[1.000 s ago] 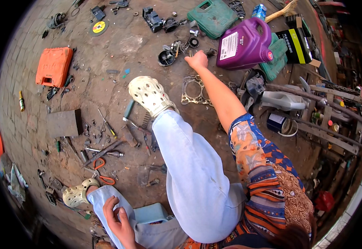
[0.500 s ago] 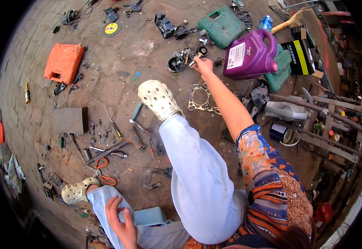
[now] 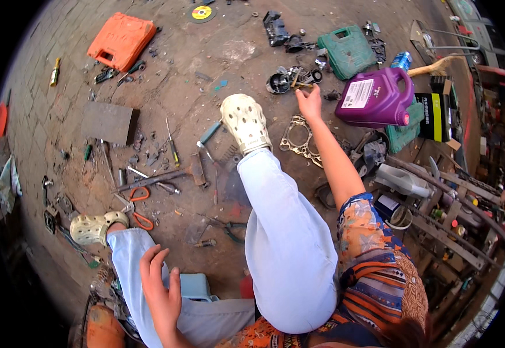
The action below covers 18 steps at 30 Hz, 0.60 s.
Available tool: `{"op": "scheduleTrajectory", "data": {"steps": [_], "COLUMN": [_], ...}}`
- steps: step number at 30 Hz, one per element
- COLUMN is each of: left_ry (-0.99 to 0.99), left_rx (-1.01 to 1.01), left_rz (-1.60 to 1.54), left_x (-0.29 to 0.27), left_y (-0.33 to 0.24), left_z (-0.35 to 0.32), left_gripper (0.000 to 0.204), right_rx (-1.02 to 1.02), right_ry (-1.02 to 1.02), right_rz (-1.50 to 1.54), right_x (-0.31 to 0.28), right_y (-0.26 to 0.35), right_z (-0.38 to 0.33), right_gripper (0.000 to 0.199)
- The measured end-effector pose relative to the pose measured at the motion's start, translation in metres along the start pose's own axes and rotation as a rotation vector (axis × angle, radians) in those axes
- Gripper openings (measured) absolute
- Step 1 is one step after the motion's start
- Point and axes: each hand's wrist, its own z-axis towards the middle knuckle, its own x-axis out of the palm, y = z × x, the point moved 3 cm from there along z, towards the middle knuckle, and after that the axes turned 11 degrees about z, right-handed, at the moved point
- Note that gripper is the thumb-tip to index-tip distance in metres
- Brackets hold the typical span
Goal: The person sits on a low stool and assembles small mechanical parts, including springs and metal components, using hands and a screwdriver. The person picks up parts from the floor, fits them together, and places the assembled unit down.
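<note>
Reaching farther than half a second ago, the right hand (image 3: 310, 101) has stretched out past the cream clog (image 3: 245, 123) to the cluster of dark metal engine parts (image 3: 290, 78) on the ground, its fingertips pinched together on a thin stick-like piece whose kind I cannot make out; the view has also swung so that the far side of the ground sits lower in the picture. Beneath that forearm, just beside the clog, lies one flat metal gasket (image 3: 300, 138) with round openings. Near the hand on its right side lies one purple jug (image 3: 377, 98) on its side, with a white rectangular label on its face and a red cap at the lower right; against it lean a black box with a yellow-green stripe (image 3: 436, 116) and one blue can (image 3: 401, 60). One green plastic tool case (image 3: 347, 52) lies beyond the parts, and one orange tool case (image 3: 121, 40) lies toward the far left corner of the ground, with one yellow-and-red disc (image 3: 202, 12) at the far edge between them. One dark flat slab (image 3: 109, 123) lies left of centre, and red-handled pliers (image 3: 139, 206) lie near the second clog (image 3: 95, 227). The left hand (image 3: 161, 284) rests open on the light blue trouser leg, fingers spread, holding nothing, beside a pale blue stool (image 3: 197, 286).
</note>
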Motion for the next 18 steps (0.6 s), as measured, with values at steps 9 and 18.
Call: {"op": "scheduleTrajectory", "data": {"steps": [9, 18], "left_ry": [-0.010, 0.022], "left_rx": [-0.013, 0.163], "left_rz": [0.009, 0.123], "left_x": [-0.023, -0.033], "left_y": [0.000, 0.018], "left_z": [-0.015, -0.047], "left_gripper": [0.040, 0.043], "right_rx": [-0.305, -0.799], "right_ry": [0.217, 0.910], "right_rz": [-0.075, -0.459], "right_x": [-0.031, 0.022], "right_y": [0.060, 0.249], "right_z": [-0.073, -0.115], "right_gripper": [0.060, 0.023]}}
